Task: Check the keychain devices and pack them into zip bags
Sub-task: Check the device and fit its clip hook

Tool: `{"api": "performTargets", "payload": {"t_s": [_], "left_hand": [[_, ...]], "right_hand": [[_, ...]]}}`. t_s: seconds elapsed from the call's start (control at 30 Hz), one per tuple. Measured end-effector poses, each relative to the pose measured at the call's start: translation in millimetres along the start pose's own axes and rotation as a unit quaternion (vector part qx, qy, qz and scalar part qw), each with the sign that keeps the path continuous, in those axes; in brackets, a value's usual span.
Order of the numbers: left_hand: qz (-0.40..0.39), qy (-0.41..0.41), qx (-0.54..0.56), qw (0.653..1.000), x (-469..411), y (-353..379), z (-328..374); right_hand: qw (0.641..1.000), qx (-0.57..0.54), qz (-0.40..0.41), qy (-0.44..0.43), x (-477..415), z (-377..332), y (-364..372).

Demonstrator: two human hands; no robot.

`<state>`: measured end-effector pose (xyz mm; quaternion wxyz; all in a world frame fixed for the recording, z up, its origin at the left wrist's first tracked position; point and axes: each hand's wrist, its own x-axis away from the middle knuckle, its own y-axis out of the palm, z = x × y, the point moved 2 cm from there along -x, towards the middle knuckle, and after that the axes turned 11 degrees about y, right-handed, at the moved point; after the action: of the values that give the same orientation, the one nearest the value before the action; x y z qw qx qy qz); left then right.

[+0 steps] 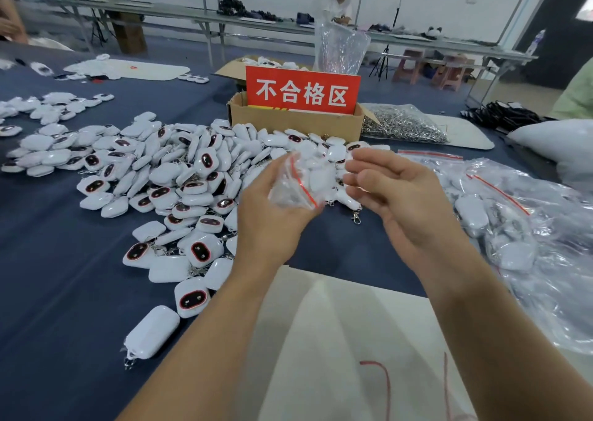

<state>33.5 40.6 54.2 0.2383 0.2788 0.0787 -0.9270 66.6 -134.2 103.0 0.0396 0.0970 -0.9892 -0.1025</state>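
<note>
A big heap of white keychain devices (167,176) with dark oval faces lies on the blue table cloth, left of centre. My left hand (272,215) grips a small clear zip bag (296,184) with a red seal strip, held above the heap's right edge. My right hand (394,192) hovers just right of the bag, palm up, fingers loosely curled and blurred; nothing shows in it. Whether a device sits inside the bag is unclear.
A cardboard box (295,123) with a red sign stands behind the heap. Packed zip bags (500,228) pile up on the right. A clear bag of metal clasps (404,125) lies behind them. A white sheet (337,340) covers the near table edge.
</note>
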Motion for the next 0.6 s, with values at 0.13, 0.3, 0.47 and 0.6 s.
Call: {"api": "performTargets", "payload": {"t_s": [0.13, 0.3, 0.47, 0.6], "left_hand": [[0.098, -0.033, 0.113, 0.988, -11, -19, 8], [0.195, 0.023, 0.062, 0.979, -22, -43, 23], [0.027, 0.161, -0.375, 0.913, -3, -21, 17], [-0.207, 0.093, -0.468, 0.854, 20, 12, -9]], "right_hand": [[0.989, 0.052, 0.133, 0.035, -21, 27, -11], [0.88, 0.458, 0.127, 0.016, -53, 70, -7], [0.797, 0.59, 0.121, -0.033, -64, 87, 0], [0.775, 0.617, 0.136, -0.022, -57, 84, -5]]}}
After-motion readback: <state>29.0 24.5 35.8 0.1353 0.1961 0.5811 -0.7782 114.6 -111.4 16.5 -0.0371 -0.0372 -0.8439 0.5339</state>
